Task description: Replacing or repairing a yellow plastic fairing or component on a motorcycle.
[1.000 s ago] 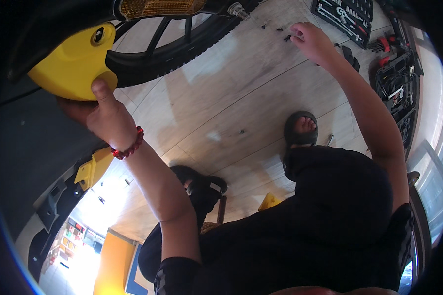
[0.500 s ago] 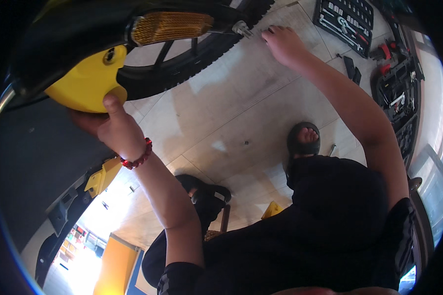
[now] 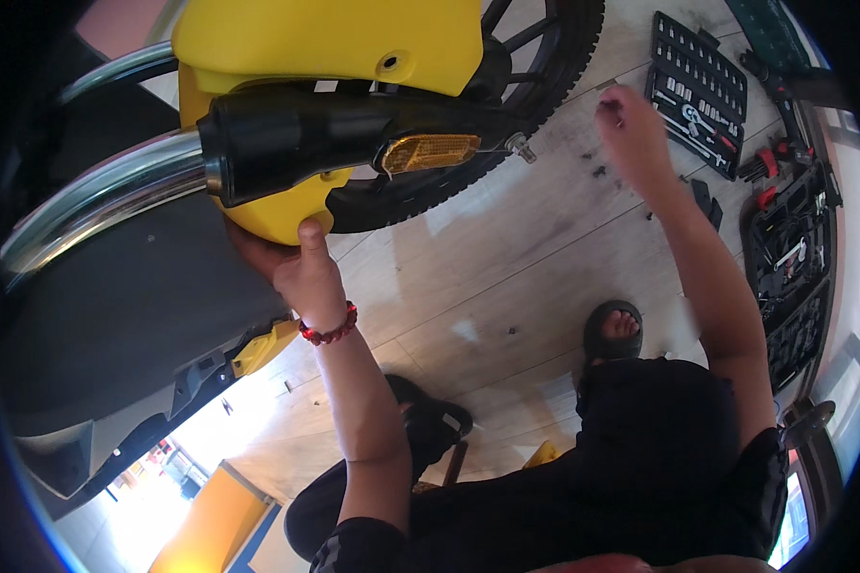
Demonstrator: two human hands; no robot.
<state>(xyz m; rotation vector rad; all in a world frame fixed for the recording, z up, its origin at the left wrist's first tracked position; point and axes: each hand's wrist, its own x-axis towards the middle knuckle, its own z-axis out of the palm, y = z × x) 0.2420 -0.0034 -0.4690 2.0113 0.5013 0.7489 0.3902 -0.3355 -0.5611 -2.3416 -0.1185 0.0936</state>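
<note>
My left hand [image 3: 312, 282] holds the lower edge of a yellow mudguard [image 3: 282, 222], its thumb on the outside and its fingers hidden underneath. Over the mudguard runs a black fork leg [image 3: 291, 143] with an amber reflector [image 3: 432, 153]. A threaded axle end with a nut [image 3: 521, 148] sticks out near the tip of the fork. Behind it is a spoked wheel with a knobbly black tyre [image 3: 583, 57]. To the right of the axle, my right hand [image 3: 637, 143] is raised above the floor, fingers curled in. Something small and dark shows at its fingertips, too unclear to name.
An open socket set [image 3: 698, 95] lies on the floor beyond my right hand. Nearer the right wall is a black tool case [image 3: 788, 248] with red-handled tools by it. Small dark bits [image 3: 599, 173] lie on the floor. A large yellow panel [image 3: 325, 38] overhangs the wheel.
The view has shifted, so more of the fork and yellow panel shows. My right hand has drawn away from the axle end, to the right. My left hand keeps its hold on the mudguard.
</note>
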